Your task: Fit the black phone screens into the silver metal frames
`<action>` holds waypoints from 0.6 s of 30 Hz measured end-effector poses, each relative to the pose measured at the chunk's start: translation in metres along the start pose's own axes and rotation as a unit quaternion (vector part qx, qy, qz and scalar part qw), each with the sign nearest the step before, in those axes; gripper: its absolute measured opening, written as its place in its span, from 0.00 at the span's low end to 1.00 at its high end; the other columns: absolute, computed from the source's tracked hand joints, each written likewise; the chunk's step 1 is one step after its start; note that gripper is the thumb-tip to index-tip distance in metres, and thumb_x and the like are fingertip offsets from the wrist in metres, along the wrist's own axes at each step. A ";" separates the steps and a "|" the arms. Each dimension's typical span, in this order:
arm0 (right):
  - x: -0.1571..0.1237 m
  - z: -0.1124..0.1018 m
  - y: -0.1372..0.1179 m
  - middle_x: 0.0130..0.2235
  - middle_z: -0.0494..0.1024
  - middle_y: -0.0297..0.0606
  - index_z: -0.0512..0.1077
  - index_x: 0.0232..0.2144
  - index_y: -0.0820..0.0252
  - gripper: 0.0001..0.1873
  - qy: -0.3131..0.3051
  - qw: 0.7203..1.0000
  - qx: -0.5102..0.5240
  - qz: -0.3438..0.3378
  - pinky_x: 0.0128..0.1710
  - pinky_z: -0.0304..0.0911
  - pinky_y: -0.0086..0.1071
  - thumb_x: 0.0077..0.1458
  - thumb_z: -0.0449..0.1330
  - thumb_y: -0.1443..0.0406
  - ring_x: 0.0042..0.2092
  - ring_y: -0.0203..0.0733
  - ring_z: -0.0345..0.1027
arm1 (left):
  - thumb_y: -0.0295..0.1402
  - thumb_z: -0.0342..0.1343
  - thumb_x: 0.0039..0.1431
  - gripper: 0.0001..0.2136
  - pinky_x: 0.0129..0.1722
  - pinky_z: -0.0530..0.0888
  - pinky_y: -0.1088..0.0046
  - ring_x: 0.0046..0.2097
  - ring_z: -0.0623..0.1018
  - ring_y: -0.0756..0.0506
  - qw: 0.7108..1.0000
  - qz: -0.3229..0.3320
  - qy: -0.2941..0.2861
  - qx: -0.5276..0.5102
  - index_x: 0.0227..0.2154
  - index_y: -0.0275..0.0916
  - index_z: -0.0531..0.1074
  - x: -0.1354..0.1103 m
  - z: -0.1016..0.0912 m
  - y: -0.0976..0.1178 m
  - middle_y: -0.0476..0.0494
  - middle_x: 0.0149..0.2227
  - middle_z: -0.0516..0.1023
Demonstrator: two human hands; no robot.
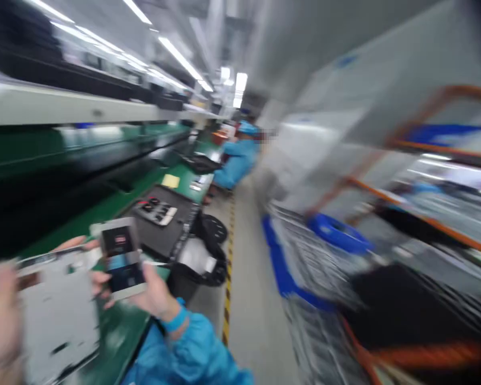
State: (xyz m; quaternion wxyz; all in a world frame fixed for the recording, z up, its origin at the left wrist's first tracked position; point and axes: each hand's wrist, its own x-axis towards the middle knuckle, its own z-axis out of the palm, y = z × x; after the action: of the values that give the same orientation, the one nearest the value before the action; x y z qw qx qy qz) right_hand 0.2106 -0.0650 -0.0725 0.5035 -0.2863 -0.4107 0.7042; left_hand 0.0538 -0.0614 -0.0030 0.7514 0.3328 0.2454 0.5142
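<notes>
My left hand, blurred at the lower left, is closed on a flat grey panel with small cutouts and a dark edge. Fingertips show past the panel's far edge; whose grip they belong to is hard to tell. Just right of the panel, my right hand is wrapped round a white smartphone, its thumb side along the phone's right edge. The phone's screen is lit, its content too blurred to read. A blue sleeve and wristband cover that arm. Both items are held over the green bench.
Beyond the phone, a dark tray holds several small parts. A yellow note lies farther along. A co-worker in blue sits up the line. Right of the aisle stand blue-edged trolleys and an orange-framed rack.
</notes>
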 end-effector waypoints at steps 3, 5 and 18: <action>-0.008 -0.004 0.013 0.46 0.85 0.50 0.81 0.48 0.61 0.44 -0.033 0.999 -0.032 -0.015 0.50 0.77 0.47 0.62 0.48 0.31 0.45 0.51 0.80 | 0.65 0.47 0.67 0.35 0.42 0.84 0.53 0.39 0.86 0.36 0.999 0.043 -0.012 -0.031 0.61 0.43 0.75 -0.036 -0.026 0.021 0.33 0.49 0.85; -0.017 -0.016 0.014 0.46 0.85 0.51 0.81 0.51 0.59 0.45 -0.050 0.993 -0.086 -0.069 0.48 0.79 0.49 0.63 0.46 0.31 0.44 0.54 0.82 | 0.64 0.47 0.68 0.33 0.41 0.84 0.54 0.40 0.86 0.35 0.993 0.071 -0.065 -0.069 0.60 0.44 0.77 -0.040 -0.030 0.025 0.33 0.56 0.82; -0.029 -0.016 -0.038 0.58 0.73 0.46 0.64 0.71 0.39 0.37 -0.096 0.833 -0.488 -0.243 0.57 0.74 0.48 0.65 0.60 0.42 0.58 0.56 0.74 | 0.58 0.58 0.66 0.31 0.46 0.84 0.56 0.46 0.87 0.35 0.984 0.175 0.011 -0.037 0.64 0.46 0.66 -0.024 -0.046 0.020 0.36 0.53 0.83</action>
State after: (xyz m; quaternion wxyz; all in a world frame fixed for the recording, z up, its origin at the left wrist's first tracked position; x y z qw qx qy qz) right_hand 0.2513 -0.0817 -0.0476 0.4111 -0.3173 -0.8036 0.2908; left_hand 0.0004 -0.0673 -0.0176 0.6588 0.3368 0.1720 0.6504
